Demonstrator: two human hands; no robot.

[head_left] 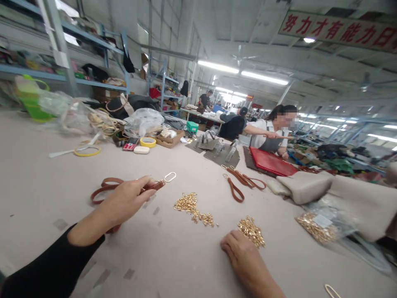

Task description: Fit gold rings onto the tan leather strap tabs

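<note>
My left hand [122, 205] is closed around a brown leather strap [159, 186]. From the strap's end sticks out a gold oval ring [170, 177]. Brown loops [98, 193] show behind that hand, and I cannot tell if they belong to the same strap. My right hand [243, 256] rests on the table with curled fingers, beside a pile of small gold metal pieces [252, 231]; whatever its fingertips hold is hidden. Another gold pile [187, 203] lies between the hands. Farther off are several brown wrist straps [237, 191] with gold rings.
Yellow tape [148, 142], a cardboard box [169, 138] and plastic bags [144, 122] stand at the back left. Back right, a person [271, 132] works behind a red leather piece [273, 161]. A bag of gold pieces [319, 227] and beige material [362, 203] lie to the right.
</note>
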